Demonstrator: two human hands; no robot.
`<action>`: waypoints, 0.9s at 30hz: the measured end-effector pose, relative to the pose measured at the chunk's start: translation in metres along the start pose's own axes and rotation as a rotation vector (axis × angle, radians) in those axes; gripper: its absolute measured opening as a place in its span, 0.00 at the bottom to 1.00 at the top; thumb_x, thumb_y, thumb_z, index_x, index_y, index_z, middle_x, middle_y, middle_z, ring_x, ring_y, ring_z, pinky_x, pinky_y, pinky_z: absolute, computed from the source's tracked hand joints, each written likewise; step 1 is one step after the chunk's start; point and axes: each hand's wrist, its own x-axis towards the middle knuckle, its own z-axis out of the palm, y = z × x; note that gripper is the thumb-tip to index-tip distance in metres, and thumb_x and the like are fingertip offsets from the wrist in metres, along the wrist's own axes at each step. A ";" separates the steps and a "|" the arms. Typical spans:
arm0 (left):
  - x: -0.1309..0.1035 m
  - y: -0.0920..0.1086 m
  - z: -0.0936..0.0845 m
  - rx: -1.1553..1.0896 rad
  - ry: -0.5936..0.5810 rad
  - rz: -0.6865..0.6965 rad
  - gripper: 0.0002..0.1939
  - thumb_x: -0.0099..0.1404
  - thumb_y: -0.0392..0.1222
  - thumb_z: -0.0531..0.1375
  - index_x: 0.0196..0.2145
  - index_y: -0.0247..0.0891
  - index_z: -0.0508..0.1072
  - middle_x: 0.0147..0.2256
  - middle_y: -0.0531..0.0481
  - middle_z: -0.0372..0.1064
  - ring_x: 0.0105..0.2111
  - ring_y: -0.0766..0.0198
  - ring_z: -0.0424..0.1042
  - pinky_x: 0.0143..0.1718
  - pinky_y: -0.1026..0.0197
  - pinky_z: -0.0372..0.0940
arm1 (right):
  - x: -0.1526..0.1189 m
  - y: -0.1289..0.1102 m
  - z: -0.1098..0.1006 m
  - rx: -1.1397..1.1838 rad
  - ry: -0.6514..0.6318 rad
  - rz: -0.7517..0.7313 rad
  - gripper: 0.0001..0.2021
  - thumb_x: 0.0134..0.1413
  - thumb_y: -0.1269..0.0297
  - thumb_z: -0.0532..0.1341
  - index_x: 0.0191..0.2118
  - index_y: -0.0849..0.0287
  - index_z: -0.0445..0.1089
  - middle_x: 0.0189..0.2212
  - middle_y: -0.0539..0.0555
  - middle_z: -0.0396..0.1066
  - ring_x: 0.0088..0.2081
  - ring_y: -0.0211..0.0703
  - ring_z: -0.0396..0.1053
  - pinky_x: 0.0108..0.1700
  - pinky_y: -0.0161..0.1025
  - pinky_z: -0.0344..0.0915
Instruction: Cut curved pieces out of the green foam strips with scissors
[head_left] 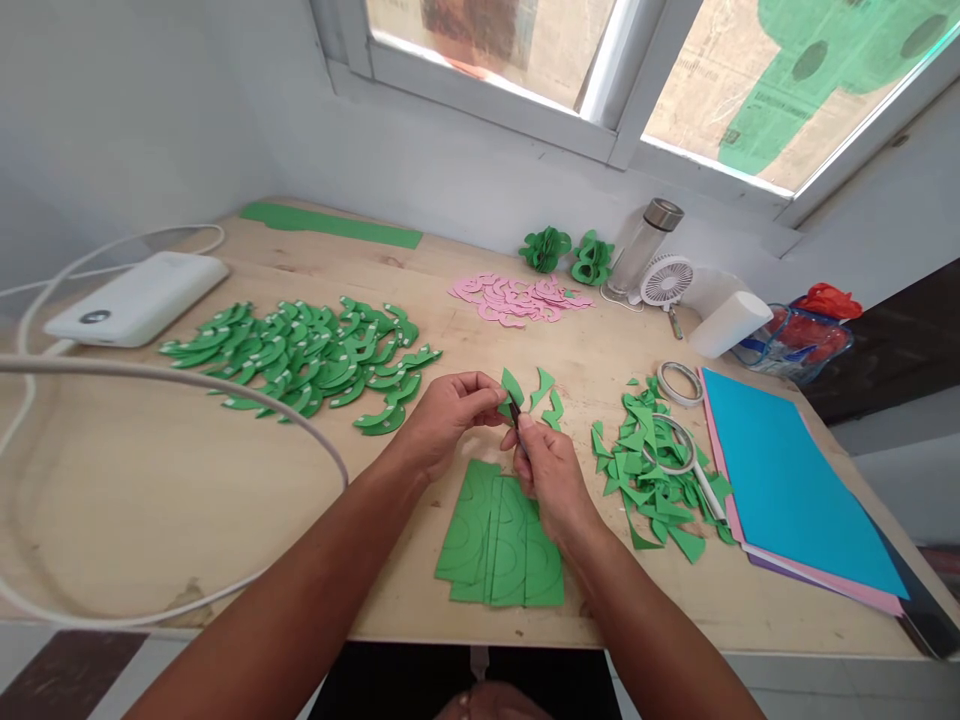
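Observation:
Between the fingertips of my left hand (454, 415) is a small green paper piece (511, 386). My right hand (551, 465) is closed around dark-handled scissors (515, 412), whose blades meet that piece. Just below both hands lie green paper strips (504, 545) with curved lines drawn on them. A few green offcuts (541, 388) rest beyond my right hand. To the left spreads a pile of curved green cutouts (300, 355) with small pale marks. On the right, a heap of green scraps (645, 460) has a magnifying glass (705, 485) lying on it.
Pink cutouts (517, 300) and two green paper shapes (545, 249) sit toward the wall. A glass bottle (641, 245), small fan (666, 282) and tape roll (680, 384) stand right. Coloured sheets (795, 480) lie far right. A white cable (225, 375) loops left from a power bank (139, 298).

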 end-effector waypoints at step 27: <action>0.000 0.002 -0.001 0.085 -0.004 0.023 0.08 0.47 0.41 0.66 0.19 0.36 0.72 0.22 0.55 0.67 0.25 0.69 0.65 0.33 0.63 0.64 | 0.001 0.004 -0.002 -0.057 0.017 -0.071 0.22 0.54 0.43 0.57 0.24 0.59 0.67 0.11 0.41 0.50 0.15 0.31 0.44 0.18 0.32 0.41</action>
